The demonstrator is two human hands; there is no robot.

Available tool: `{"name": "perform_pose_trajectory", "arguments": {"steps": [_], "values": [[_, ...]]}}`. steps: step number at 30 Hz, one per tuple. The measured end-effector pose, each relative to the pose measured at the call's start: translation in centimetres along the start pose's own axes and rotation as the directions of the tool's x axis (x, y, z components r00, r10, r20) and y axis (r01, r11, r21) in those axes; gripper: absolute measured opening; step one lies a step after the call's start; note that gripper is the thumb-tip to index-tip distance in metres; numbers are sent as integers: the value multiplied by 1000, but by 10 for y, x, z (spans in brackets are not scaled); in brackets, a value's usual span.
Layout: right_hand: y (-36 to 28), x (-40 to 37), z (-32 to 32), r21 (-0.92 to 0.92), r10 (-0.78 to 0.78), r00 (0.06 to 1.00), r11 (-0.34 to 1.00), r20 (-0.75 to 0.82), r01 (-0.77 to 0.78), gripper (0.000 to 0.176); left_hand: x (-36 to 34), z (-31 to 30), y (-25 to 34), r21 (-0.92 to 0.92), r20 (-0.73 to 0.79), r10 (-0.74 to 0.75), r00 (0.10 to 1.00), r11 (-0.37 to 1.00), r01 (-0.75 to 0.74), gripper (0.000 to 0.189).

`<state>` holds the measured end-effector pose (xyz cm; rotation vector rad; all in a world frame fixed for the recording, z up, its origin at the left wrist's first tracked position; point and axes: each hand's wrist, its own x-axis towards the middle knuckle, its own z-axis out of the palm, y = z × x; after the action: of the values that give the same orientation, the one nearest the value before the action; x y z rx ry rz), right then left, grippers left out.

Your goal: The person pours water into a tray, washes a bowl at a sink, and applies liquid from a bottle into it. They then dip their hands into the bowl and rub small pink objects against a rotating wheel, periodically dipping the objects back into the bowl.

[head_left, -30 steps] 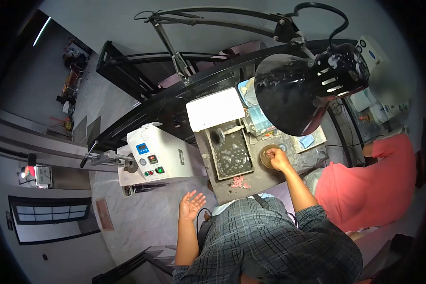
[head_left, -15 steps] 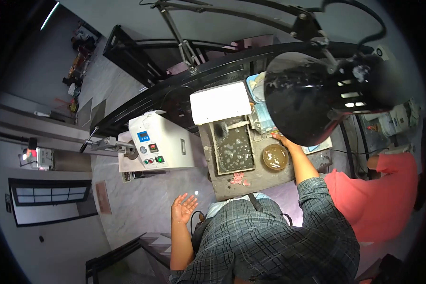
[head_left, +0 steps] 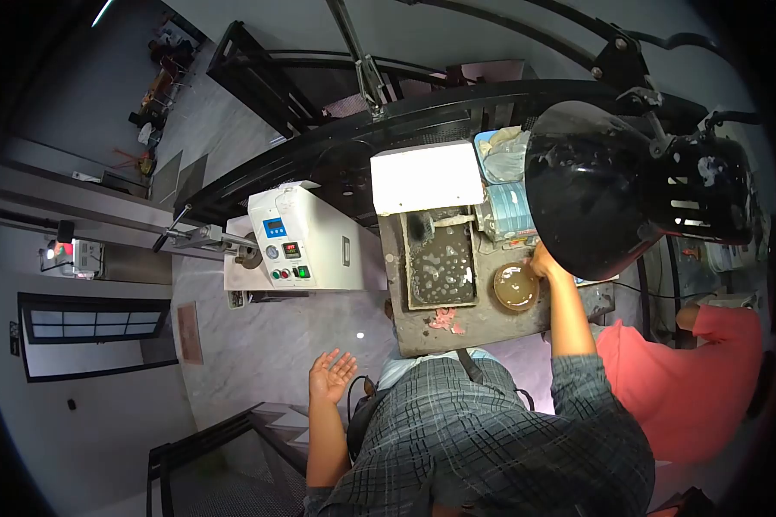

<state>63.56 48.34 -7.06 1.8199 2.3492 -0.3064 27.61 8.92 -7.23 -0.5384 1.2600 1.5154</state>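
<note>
My left hand (head_left: 333, 376) is raised palm up off the near left side of the grey work table (head_left: 422, 336), fingers spread, holding nothing. Beside the round bowl of brownish liquid (head_left: 516, 287), my right hand (head_left: 542, 260) is at the bowl's right edge, partly behind the lamp shade; its fingers cannot be made out. Left of the bowl lies a dark rectangular tray (head_left: 442, 267) with wet, spotted contents. Pink scraps (head_left: 446, 320) lie in front of the tray.
A white machine with a display (head_left: 297, 241) stands left of the table. The black lamp (head_left: 591, 194) hangs low at the right. Behind the tray is a white box (head_left: 428, 178), with a blue container (head_left: 510, 209) beside it. A person in red (head_left: 681, 379) is at the right.
My right hand has moved nearer, from behind the bowl to its right edge. The view has shifted, so the table appears further right. My left hand remains raised and open.
</note>
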Motion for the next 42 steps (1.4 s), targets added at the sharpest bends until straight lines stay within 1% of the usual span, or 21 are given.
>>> {"name": "perform_pose_trajectory", "arguments": {"steps": [1, 2, 3, 4, 5, 6, 8, 9, 11, 13, 16, 17, 18, 21, 22, 25, 29, 34, 37, 39, 42], "values": [[-9, -12, -14, -181, -52, 994, 983, -101, 33, 68, 1, -2, 3, 16, 12, 14, 1000, 1000, -14, 44], [1, 1, 18, 139, -164, 983, 975, -82, 174, 59, 3, -5, 5, 22, 10, 9, 1000, 1000, -9, 44], [-34, -2, -27, 216, -193, 977, 961, 91, 170, 50, 6, -12, 6, 21, -12, 13, 1000, 1000, -12, 45], [-51, -2, 4, 344, -226, 946, 891, -233, 298, 43, 11, -20, 7, 23, -34, 16, 999, 1000, -15, 45], [-79, -12, -30, 489, -264, 945, 808, -195, 327, 37, 16, -29, 7, 33, -35, 11, 999, 999, -9, 45], [-99, -9, -44, 582, -354, 935, 765, 22, 276, 48, 21, -40, 7, 32, -75, -5, 997, 999, 7, 45], [-129, 3, -7, 432, -505, 786, 657, -357, 618, 58, 30, -67, 4, 35, -114, -15, 993, 999, 19, 46], [-140, 11, 13, 369, -555, 736, 638, -388, 676, 65, 32, -86, 1, 87, -191, 6, 982, 996, 11, 48], [-153, 10, 41, 254, -586, 730, 691, -353, 677, 66, 41, -135, -8, 151, -318, 53, 947, 988, -4, 49], [-159, 5, 66, 300, -486, 708, 671, -512, 678, 62, 38, -184, -22, 170, -406, 82, 910, 985, -13, 47], [-157, -16, 74, 300, -497, 735, 692, -462, 657, 63, 26, -256, -55, 63, -476, -1, 879, 997, 35, 39], [-155, -21, 78, 386, -551, 817, 726, -167, 569, 65, -1, -255, -68, 163, -392, 103, 914, 986, -41, 39], [-154, -20, 79, 435, -567, 812, 771, 140, 464, 69, -24, -250, -84, 254, -292, 201, 935, 959, -127, 39], [-159, -10, 94, 263, -494, 869, 837, -14, 480, 89, -63, -272, -119, 747, -271, 401, 875, 661, -71, 39], [-164, 7, 105, 202, -496, 867, 855, 46, 478, 110, -77, -270, -126, 804, -302, 377, 876, 594, 22, 38], [-183, 44, 82, 22, -527, 754, 825, 392, 565, 131, -101, -266, -136, 874, -350, 339, 873, 454, 174, 36], [-202, 50, 88, -78, -494, 745, 809, 448, 583, 129, -108, -254, -132, 881, -383, 320, 866, 410, 238, 36], [-198, 52, 116, -82, -552, 763, 790, 337, 608, 109, -96, -241, -124, 848, -415, 289, 863, 466, 252, 36], [-197, 48, 116, -76, -553, 768, 794, 322, 604, 105, -74, -244, -116, 734, -442, 240, 864, 651, 195, 36], [-197, 42, 99, -58, -552, 773, 801, 314, 596, 105, -50, -242, -106, 517, -479, 152, 865, 845, 138, 37], [-194, 39, 100, -42, -562, 785, 806, 261, 591, 112, -19, -226, -84, 396, -515, 93, 852, 907, 141, 37]]}}
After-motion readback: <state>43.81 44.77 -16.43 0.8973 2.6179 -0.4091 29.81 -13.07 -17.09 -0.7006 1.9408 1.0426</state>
